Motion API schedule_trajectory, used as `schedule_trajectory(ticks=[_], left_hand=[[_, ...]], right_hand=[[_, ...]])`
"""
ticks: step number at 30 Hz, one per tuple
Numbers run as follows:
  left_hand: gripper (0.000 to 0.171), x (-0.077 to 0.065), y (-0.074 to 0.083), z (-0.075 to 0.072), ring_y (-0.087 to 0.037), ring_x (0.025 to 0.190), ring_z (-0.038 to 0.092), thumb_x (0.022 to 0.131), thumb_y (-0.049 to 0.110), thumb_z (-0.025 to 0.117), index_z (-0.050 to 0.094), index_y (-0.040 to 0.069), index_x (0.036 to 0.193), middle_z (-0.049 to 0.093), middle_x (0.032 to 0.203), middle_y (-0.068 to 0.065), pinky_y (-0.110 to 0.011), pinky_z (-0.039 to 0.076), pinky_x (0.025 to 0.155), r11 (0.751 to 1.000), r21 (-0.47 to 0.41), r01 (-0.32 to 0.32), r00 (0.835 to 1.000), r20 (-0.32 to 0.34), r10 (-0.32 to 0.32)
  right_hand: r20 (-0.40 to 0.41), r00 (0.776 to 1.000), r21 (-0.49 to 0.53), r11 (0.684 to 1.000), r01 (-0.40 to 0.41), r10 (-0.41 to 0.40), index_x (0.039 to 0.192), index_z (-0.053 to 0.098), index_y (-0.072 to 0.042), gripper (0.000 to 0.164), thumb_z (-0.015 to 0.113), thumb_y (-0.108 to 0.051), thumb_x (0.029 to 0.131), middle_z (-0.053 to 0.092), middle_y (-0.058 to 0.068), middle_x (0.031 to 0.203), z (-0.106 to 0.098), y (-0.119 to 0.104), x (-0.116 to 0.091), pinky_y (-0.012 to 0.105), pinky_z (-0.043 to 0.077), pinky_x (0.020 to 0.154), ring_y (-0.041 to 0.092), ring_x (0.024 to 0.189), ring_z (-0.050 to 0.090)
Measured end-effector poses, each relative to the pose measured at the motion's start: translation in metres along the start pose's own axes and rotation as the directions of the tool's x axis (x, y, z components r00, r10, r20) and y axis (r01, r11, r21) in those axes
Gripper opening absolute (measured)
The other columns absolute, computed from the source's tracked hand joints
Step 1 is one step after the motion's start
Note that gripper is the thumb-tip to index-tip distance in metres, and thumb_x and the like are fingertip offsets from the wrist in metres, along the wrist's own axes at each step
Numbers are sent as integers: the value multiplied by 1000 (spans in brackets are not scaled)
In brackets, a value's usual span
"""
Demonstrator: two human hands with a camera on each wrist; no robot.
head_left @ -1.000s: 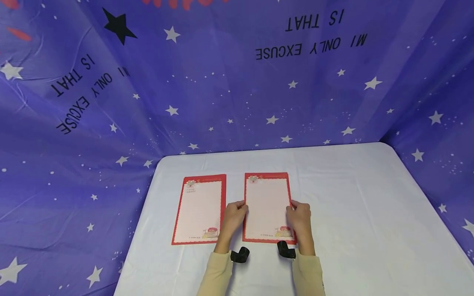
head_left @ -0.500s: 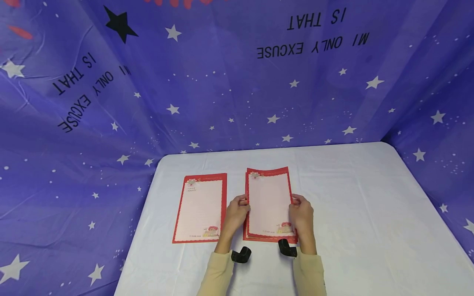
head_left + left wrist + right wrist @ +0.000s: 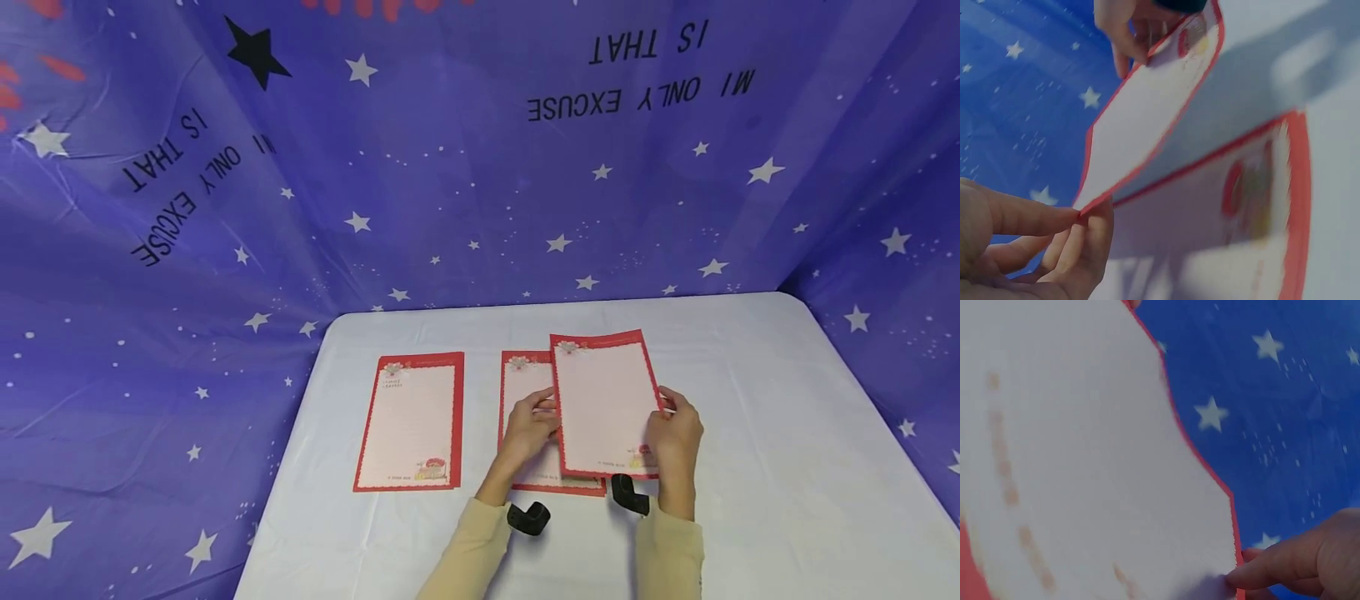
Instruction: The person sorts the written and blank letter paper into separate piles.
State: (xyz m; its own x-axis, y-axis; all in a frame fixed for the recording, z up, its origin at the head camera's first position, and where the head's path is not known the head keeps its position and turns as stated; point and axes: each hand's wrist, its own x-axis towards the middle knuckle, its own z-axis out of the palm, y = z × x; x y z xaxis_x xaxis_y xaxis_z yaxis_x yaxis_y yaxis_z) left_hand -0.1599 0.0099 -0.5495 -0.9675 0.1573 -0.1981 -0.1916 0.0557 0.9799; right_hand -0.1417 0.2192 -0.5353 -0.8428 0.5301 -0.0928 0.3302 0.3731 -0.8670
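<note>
Both hands hold a sheet of red-bordered letter paper (image 3: 606,404) above the table, one at each long side. My left hand (image 3: 531,429) pinches its left edge between thumb and fingers, as the left wrist view also shows. At the right edge, my right hand (image 3: 675,429) pinches the sheet, its thumb (image 3: 1272,565) on the printed face. The sheet bows slightly. Below and to its left lies a stack of like paper (image 3: 517,383), partly hidden by the raised sheet and the left hand.
Another stack of red-bordered paper (image 3: 412,425), with a few handwritten marks near its top, lies to the left on the white table (image 3: 765,417). A purple star-printed cloth (image 3: 465,167) hangs behind and beside the table. Black wrist mounts (image 3: 529,518) sit at both cuffs.
Both hands have lifted the top sheet off the middle stack and carried it to the right, uncovering part of the paper beneath. The left stack stays in place.
</note>
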Motion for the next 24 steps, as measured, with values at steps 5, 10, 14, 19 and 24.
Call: schedule_trajectory(ticks=[5, 10, 14, 19, 24], left_hand=[[64, 2, -3, 33, -10, 87, 63, 84, -18, 61, 53, -8, 147, 63, 117, -17, -29, 61, 71, 999, -27, 25, 996, 87, -22], [66, 0, -5, 66, -5, 76, 55, 85, -19, 59, 52, -7, 149, 59, 106, -6, -25, 56, 65, 995, -41, 90, 986, 144, -83], [64, -4, -7, 87, -5, 79, 56, 84, -21, 58, 55, -7, 146, 60, 105, -2, -26, 59, 65, 995, 3, 98, 983, 154, -97], [63, -9, -10, 100, -14, 80, 68, 82, -22, 59, 55, -10, 144, 65, 109, -7, -34, 63, 69, 995, 13, 102, 981, 162, -103], [60, -10, -12, 100, -28, 76, 75, 86, -19, 63, 55, -10, 144, 65, 107, -6, -36, 63, 70, 992, 36, 120, 974, 189, -124]], right_hand=[[-60, 998, -11, 999, -32, 31, 138, 58, 11, 50, 42, 3, 92, 61, 34, 123, -23, 16, 12, 30, 43, 74, 44, 104, 58], [-124, 990, -41, 997, -67, 62, 137, 58, 12, 52, 40, 3, 90, 61, 33, 124, -46, 31, 23, 16, 33, 61, 39, 99, 56], [-140, 984, -41, 993, -115, 108, 141, 55, 12, 54, 38, 2, 91, 58, 35, 130, -61, 39, 31, 36, 44, 81, 45, 111, 54], [-136, 983, -58, 989, -133, 124, 141, 55, 13, 54, 37, 1, 91, 55, 37, 132, -68, 46, 38, 59, 39, 98, 53, 122, 49], [-120, 986, -94, 987, -127, 116, 135, 57, 15, 52, 37, 0, 89, 56, 40, 128, -69, 54, 40, 49, 40, 88, 53, 116, 51]])
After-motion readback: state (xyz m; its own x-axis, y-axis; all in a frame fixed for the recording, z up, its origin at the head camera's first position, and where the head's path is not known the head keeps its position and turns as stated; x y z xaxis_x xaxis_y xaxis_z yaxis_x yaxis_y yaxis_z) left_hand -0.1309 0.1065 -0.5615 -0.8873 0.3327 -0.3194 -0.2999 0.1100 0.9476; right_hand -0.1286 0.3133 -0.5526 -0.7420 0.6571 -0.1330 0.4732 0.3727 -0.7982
